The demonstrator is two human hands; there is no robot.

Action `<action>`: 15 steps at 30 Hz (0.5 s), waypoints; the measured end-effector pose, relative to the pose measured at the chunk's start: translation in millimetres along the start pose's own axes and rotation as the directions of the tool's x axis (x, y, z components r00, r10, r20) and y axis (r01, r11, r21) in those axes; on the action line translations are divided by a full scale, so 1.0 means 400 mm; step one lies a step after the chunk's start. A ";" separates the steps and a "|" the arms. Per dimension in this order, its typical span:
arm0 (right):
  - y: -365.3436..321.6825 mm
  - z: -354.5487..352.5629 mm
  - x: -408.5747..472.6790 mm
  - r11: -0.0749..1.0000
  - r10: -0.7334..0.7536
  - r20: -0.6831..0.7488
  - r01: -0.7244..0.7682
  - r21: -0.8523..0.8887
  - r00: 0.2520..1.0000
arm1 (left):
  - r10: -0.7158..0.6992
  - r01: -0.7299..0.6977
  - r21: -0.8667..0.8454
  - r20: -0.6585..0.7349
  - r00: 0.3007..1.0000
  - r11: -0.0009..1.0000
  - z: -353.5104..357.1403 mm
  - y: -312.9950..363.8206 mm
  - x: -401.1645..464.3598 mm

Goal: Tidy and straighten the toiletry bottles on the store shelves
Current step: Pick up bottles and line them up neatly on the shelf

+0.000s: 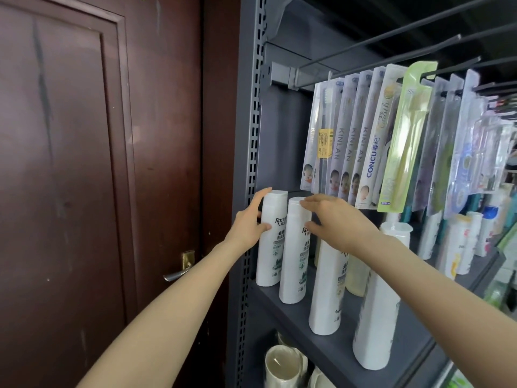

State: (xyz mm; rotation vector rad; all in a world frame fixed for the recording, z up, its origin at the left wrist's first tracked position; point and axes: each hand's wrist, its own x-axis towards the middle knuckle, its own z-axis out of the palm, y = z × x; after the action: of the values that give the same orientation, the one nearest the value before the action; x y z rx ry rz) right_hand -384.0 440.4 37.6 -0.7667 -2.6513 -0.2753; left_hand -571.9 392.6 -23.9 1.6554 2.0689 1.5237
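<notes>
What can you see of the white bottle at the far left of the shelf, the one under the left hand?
The leftmost white bottle is tall, plastic-looking, with a flat cap on top and a label with green print. It stands upright at the left end of the grey shelf, close beside a matching bottle. The left hand holds it near the top, fingers behind, thumb in front.

bottles (pixel 293 247) stand on shelf (pixel 405 348), below hanging toothbrushes (pixel 372 141).
</notes>
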 end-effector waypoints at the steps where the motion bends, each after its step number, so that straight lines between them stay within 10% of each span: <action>1: -0.001 0.000 0.000 1.000 0.001 0.001 -0.001 -0.001 1.000 | -0.003 0.003 0.001 0.000 1.000 1.000 -0.002 -0.003 0.003; 15: -0.001 0.001 -0.002 1.000 0.003 -0.007 -0.003 0.001 1.000 | 0.047 -0.037 0.110 -0.091 0.995 0.993 0.014 0.014 0.003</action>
State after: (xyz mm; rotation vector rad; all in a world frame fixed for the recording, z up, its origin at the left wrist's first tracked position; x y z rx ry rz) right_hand -383.7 439.7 36.9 -0.7684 -2.6429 -0.2760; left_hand -565.1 396.5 -22.3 1.7052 2.2148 1.5567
